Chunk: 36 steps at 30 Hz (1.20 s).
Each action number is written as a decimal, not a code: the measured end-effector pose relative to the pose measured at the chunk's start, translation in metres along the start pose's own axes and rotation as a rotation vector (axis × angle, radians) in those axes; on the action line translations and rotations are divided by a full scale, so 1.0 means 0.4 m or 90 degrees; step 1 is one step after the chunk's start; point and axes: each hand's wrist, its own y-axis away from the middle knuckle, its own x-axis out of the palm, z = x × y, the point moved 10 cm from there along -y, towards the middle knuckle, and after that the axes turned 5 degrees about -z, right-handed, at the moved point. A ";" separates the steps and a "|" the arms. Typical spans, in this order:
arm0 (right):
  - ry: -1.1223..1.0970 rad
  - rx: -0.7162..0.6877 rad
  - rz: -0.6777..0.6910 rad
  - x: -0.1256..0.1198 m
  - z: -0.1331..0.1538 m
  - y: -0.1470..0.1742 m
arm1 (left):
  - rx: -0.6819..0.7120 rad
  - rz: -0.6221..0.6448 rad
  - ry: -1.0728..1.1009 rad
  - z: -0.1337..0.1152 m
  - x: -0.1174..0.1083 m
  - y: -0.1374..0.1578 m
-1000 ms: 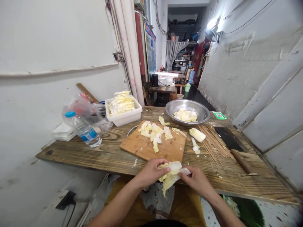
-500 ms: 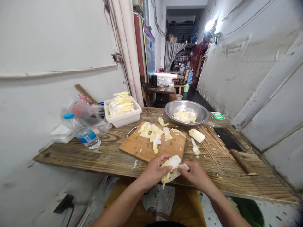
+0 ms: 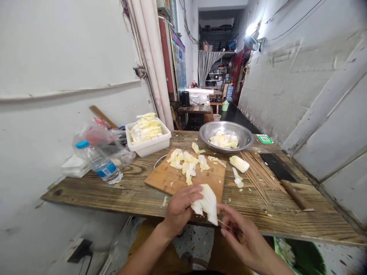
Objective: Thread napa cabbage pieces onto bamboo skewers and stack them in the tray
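Observation:
My left hand (image 3: 182, 208) is closed round cabbage leaf pieces (image 3: 208, 202), held just past the near edge of the cutting board (image 3: 160, 177). A thin wooden skewer (image 3: 224, 224) sticks out of the leaves on the right. My right hand (image 3: 241, 233) pinches this skewer between thumb and fingers. More cut cabbage pieces (image 3: 187, 162) lie loose on the board. Beyond it, a steel bowl (image 3: 246, 141) holds further pieces. A white tub (image 3: 151, 147) at the back left is heaped with cabbage. To the right lie a cabbage heart (image 3: 239, 164) and a bundle of bare skewers (image 3: 259, 179).
A cleaver (image 3: 286, 179) lies at the right of the wooden table (image 3: 114, 198), its handle toward me. On the left stand a water bottle (image 3: 103, 164) and plastic bags (image 3: 97, 133). A green bin (image 3: 306, 256) is below the right edge.
The leaf pieces have turned so their white side shows, and the skewer has come into view. My right hand has shifted slightly right and down, from the leaf to the skewer.

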 end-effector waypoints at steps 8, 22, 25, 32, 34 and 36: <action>0.047 0.034 -0.039 0.027 -0.125 -0.006 | -0.117 -0.116 -0.170 0.134 -0.002 0.001; -0.030 0.126 0.031 0.217 -0.142 0.011 | -0.670 -0.281 0.555 0.237 0.103 0.194; -0.064 0.139 0.042 0.237 -0.132 0.011 | -0.695 -0.287 0.527 0.262 0.104 0.194; -0.074 0.105 -0.014 0.233 -0.134 0.006 | -0.698 -0.306 0.530 0.278 0.106 0.186; -0.079 0.108 -0.017 0.239 -0.142 0.006 | -0.696 -0.313 0.531 0.275 0.105 0.187; -0.088 0.114 -0.023 0.242 -0.148 0.005 | -0.703 -0.316 0.533 0.271 0.108 0.190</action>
